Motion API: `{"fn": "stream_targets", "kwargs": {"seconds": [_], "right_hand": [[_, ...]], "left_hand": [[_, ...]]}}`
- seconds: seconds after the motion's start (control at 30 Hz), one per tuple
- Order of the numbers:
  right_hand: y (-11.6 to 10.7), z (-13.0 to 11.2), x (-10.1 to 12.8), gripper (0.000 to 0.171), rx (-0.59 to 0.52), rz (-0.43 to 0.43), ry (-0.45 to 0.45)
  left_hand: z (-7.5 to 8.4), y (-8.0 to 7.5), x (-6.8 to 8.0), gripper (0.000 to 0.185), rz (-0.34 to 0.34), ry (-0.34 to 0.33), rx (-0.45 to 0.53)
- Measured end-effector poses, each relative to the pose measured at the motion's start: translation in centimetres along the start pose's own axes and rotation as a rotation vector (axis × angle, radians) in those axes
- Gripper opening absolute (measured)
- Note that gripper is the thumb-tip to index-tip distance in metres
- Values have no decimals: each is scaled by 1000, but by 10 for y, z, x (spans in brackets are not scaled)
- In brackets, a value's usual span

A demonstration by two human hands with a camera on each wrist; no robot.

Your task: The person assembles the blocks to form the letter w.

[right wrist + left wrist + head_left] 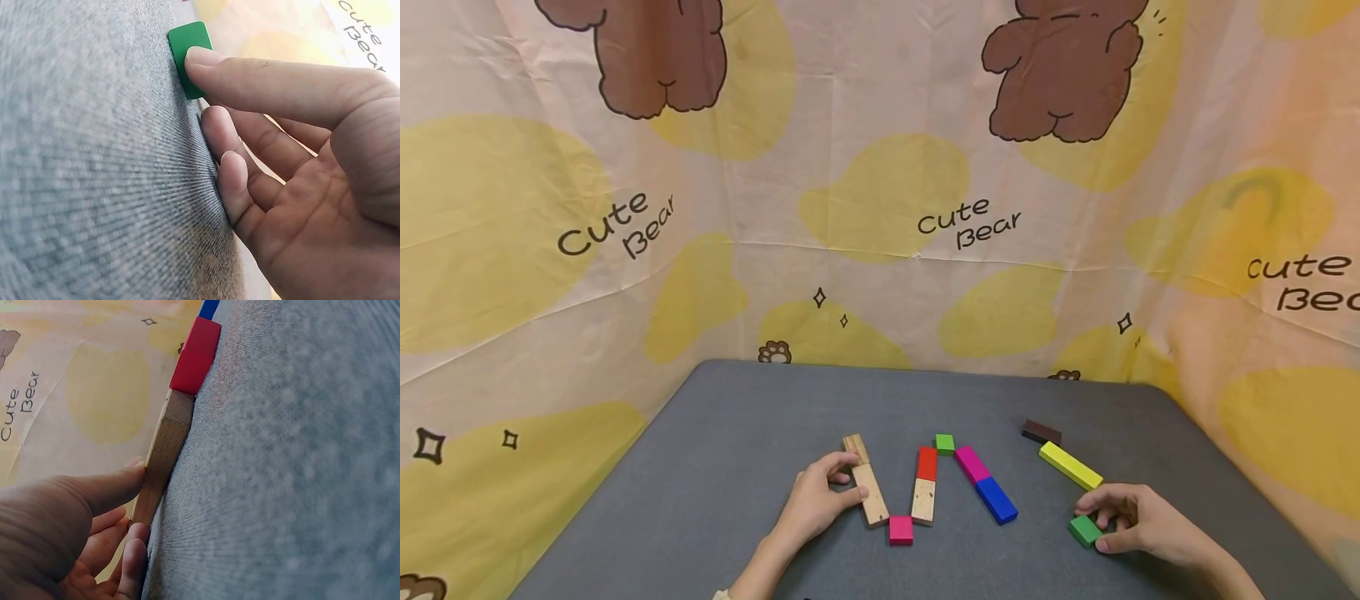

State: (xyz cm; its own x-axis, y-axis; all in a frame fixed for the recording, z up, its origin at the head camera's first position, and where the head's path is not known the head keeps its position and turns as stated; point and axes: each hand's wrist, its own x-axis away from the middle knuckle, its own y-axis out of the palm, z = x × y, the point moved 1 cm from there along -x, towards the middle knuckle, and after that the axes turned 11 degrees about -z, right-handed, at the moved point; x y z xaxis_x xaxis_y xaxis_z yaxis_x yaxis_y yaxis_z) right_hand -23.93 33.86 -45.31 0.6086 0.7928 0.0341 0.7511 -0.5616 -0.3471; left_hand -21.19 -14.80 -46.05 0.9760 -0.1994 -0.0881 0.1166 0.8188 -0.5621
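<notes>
A cloth backdrop [880,208] printed with brown bears, yellow patches and the words "Cute Bear" hangs behind and to both sides of the scene. In front of it stands the desk [737,450], covered in grey fabric.

On the desk, a row of flat blocks forms a zigzag. At the left lies the long plain wooden block [871,493], with a shorter wooden block [855,447] touching its far end. A pink square block [901,530] sits at its near end, and from there a wooden block [923,501] and a red block [927,463] run away from the person to a small light-green block [945,443]. A magenta block [972,464] and a blue block [997,499] slant back toward the near edge. Well to the right lie a yellow bar [1071,466] and, just beyond it, a dark brown block [1041,432].

The left hand [820,502] rests on the desk with its thumb and fingers pressed against the sides of the long plain wooden block, pinching it; the left wrist view shows the thumb on one edge and fingertips on the other.

The right hand [1138,521] lies near the desk's right front, and its thumb and curled fingers pinch the dark green block [1084,530], which lies flat on the fabric just below the yellow bar. In the right wrist view the thumb tip lies on top of the block.
</notes>
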Motion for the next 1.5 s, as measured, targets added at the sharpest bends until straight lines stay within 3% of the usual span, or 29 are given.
{"fn": "stream_targets", "kwargs": {"seconds": [0.9, 1.2, 1.37, 1.5], "right_hand": [[2, -2, 7, 37, 43, 55, 2], [11, -13, 0, 41, 99, 184, 137], [23, -25, -13, 48, 106, 289, 223], [36, -33, -28, 49, 101, 324, 244]], "left_hand": [[0, 3, -3, 49, -7, 10, 0], [-3, 2, -5, 49, -8, 22, 7], [-2, 0, -4, 50, -14, 8, 11], [-2, 0, -2, 49, -12, -4, 13]]}}
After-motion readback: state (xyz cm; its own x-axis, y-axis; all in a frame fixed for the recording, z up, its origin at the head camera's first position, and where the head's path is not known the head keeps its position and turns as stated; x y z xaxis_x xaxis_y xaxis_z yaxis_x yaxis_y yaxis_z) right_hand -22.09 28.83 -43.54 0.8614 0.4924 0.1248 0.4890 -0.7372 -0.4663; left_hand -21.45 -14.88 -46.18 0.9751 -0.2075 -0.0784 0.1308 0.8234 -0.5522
